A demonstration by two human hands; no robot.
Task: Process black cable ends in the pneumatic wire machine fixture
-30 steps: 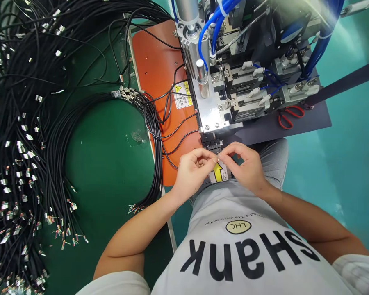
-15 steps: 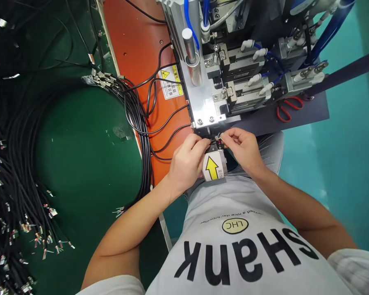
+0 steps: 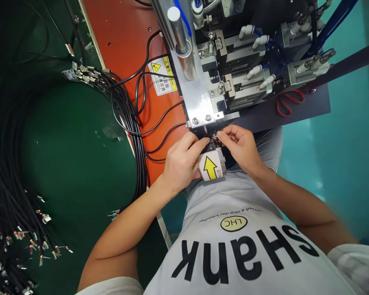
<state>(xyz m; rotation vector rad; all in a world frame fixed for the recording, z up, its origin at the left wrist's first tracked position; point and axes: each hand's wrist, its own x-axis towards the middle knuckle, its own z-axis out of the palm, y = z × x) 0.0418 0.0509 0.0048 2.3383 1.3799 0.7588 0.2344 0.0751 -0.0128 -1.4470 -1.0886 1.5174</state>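
Observation:
Thin coloured wires show between my two hands at the front of the machine. My right hand is closed, its thumb and forefinger pinching the wire ends. From the other side my left hand is also closed, thumb and forefinger pressed together beside the wires; what it grips is hidden by the fingers. Just below the fingertips sits a metal block with a yellow arrow label, and the left hand's lower fingers are against its side.
A bundle of black cables curves along the orange board at my left. More cables with bare coloured ends lie on the green table. Red-handled scissors rest on the dark plate. Air cylinders with blue hoses stand ahead.
The view has shifted slightly, so the table and cables sit further left in it. Both hands stay at the same spot on the machine, with the right fingers still pinching the wires.

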